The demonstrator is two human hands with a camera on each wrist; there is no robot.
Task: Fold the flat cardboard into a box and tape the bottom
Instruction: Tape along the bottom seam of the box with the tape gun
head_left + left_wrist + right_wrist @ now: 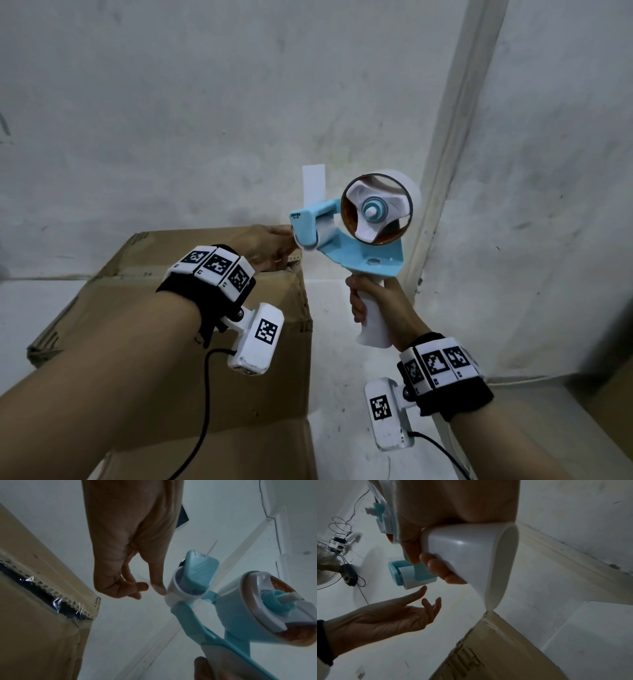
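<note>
The right hand (373,301) is raised in front of the body, its grip wrapped firmly around the white handle of the tape dispenser (352,233), fingers curled round the front and thumb behind. The left hand (270,246) reaches forward over the cardboard box (205,325), its grip loose and holding nothing: the fingers are relaxed and slightly bent, and in the left wrist view the thumb tip (158,586) touches the dispenser's white roller.

The dispenser stands handle down, its long axis running up and away from the person, with the blue nose and roller pointing left toward the left hand and the tape roll (380,209) on the right. A short white strip of tape (313,185) sticks straight up from the nose.

The box stands on the pale floor (342,394) below the left forearm, to the left of the dispenser, one long seam (56,601) gaping with crinkled clear tape along it. White walls (205,102) close the corner behind. In the right wrist view a standing fan (329,566) and loose cables (342,526) lie well apart from the box.
</note>
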